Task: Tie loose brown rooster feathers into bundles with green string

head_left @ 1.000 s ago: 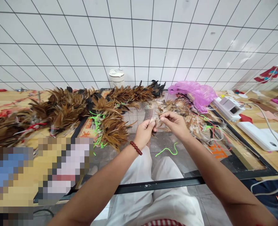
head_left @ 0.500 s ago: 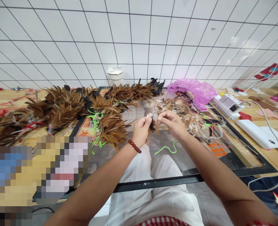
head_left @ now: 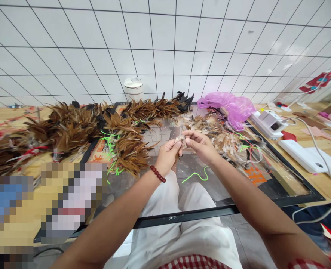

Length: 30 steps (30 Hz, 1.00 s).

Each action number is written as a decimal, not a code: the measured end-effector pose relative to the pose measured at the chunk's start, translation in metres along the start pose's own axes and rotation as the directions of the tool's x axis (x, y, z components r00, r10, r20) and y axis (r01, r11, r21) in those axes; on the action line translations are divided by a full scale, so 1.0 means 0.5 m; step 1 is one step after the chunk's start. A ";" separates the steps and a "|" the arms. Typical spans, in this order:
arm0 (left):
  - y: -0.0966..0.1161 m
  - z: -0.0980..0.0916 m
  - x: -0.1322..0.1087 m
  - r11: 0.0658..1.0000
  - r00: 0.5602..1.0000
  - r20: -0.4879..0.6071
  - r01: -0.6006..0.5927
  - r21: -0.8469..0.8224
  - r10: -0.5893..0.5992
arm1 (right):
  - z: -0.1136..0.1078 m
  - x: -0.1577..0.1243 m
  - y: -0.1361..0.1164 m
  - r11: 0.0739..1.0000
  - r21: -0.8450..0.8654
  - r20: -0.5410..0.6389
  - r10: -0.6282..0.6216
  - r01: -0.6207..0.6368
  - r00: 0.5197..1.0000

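Note:
My left hand (head_left: 167,152), with a dark red bead bracelet (head_left: 158,174) at its wrist, is closed in a pinch on a small bunch of feathers (head_left: 181,141). Their pale quill ends stick up past the thumb. My right hand (head_left: 201,146) meets the bunch from the right, its thumb and curled fingers at the quill ends; what lies between those fingertips is partly hidden. Below the hands, a bright green string (head_left: 196,175) lies on the glass tabletop (head_left: 151,190). To the right spreads a pile of loose feathers (head_left: 218,138).
Brown feather garlands (head_left: 126,149) with green ties lie left and behind. A white lidded cup (head_left: 133,88) stands by the tiled wall. At right are a pink plastic bag (head_left: 229,106), a white charger-like device (head_left: 269,124) and a cable (head_left: 326,160). A black frame edge (head_left: 182,216) runs in front.
My right hand has moved left, from just beside the bunch to touching it. My left hand keeps its pinch. The view has shifted slightly.

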State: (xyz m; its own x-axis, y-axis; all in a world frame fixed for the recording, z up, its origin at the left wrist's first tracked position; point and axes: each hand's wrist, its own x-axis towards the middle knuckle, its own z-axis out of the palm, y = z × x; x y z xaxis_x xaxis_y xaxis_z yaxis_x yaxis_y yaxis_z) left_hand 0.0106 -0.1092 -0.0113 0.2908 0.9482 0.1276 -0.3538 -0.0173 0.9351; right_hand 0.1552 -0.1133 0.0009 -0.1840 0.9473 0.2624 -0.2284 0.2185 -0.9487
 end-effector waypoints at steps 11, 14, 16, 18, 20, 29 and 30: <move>0.014 -0.004 -0.008 0.965 0.932 0.299 0.244 -0.096 -0.206 | -0.008 -0.003 -0.006 0.995 0.048 0.037 0.080 -0.082 0.996; 0.010 -0.001 -0.007 0.977 0.939 0.289 0.207 -0.050 -0.185 | 0.001 -0.001 -0.002 0.997 0.014 -0.055 0.083 -0.082 0.995; 0.003 -0.001 -0.005 0.988 0.958 0.245 0.150 0.021 -0.150 | 0.006 0.003 -0.001 0.995 -0.017 -0.098 0.096 -0.098 0.991; -0.001 -0.005 0.002 0.992 0.977 0.184 0.099 0.073 -0.111 | 0.005 0.006 -0.009 0.992 -0.060 -0.075 0.109 -0.114 0.991; 0.002 -0.012 0.014 0.995 0.987 0.136 0.079 0.060 -0.087 | -0.002 0.006 -0.031 0.976 -0.199 -0.015 0.091 -0.092 0.996; 0.038 -0.010 0.095 0.956 0.999 0.014 0.051 -0.289 -0.048 | -0.009 -0.086 -0.105 0.102 -0.982 0.190 0.546 0.160 0.816; 0.037 -0.004 0.102 0.950 0.999 0.015 0.048 -0.309 -0.046 | -0.007 -0.095 -0.102 0.117 -0.976 0.219 0.536 0.186 0.815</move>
State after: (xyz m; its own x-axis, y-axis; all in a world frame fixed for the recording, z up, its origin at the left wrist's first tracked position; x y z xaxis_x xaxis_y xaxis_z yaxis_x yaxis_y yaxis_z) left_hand 0.0173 -0.0605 0.0119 0.3198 0.9433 0.0895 -0.5969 0.1272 0.7922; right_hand 0.1787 -0.1684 0.0361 -0.4821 0.8379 -0.2559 0.8719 0.4302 -0.2339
